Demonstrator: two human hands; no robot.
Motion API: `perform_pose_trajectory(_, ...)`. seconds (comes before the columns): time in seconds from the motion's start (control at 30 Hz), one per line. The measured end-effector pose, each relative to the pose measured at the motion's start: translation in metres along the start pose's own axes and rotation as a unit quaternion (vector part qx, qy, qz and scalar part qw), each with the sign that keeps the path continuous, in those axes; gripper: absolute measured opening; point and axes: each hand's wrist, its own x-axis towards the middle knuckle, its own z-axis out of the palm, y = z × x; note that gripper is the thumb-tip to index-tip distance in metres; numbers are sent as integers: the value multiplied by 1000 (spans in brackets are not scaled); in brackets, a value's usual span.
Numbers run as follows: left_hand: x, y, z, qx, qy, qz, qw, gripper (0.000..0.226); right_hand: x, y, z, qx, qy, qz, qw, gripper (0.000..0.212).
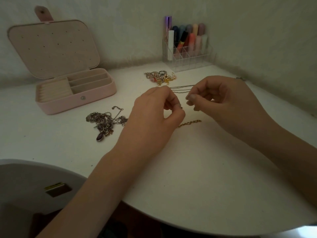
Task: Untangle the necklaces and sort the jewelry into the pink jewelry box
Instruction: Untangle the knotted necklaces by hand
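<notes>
A thin silver chain (181,88) is stretched in the air between my two hands. My left hand (154,114) pinches one end and my right hand (221,100) pinches the other, both above the white table. A tangle of silver necklaces with a dark purple pendant (104,122) lies to the left of my left hand. A short gold chain (190,123) lies on the table under my hands. A heap of rings and earrings (160,76) sits behind them. The pink jewelry box (75,100) stands open at the back left, its compartments bare.
A clear organizer (188,60) holding lipsticks and tubes stands at the back against the wall. The white table (197,177) has a curved front edge. A grey rounded object (34,182) sits at the lower left. A small silver piece (241,79) lies behind my right hand.
</notes>
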Motion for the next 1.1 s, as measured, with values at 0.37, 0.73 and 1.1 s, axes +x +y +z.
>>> perform_pose_trajectory(0.37, 1, -2, 1, -3, 21, 8, 1000, 6, -2, -1, 3, -7, -43, -4, 999, 8)
perform_pose_trajectory(0.73, 1, 0, 0, -6, 1, -1, 1000, 6, -2, -1, 3, -31, -20, -26, 999, 4)
perform_pose_trajectory(1.1, 1, -1, 0, -17, 6, -13, 1000, 4, -1, 0, 1, -19, -35, -18, 999, 6)
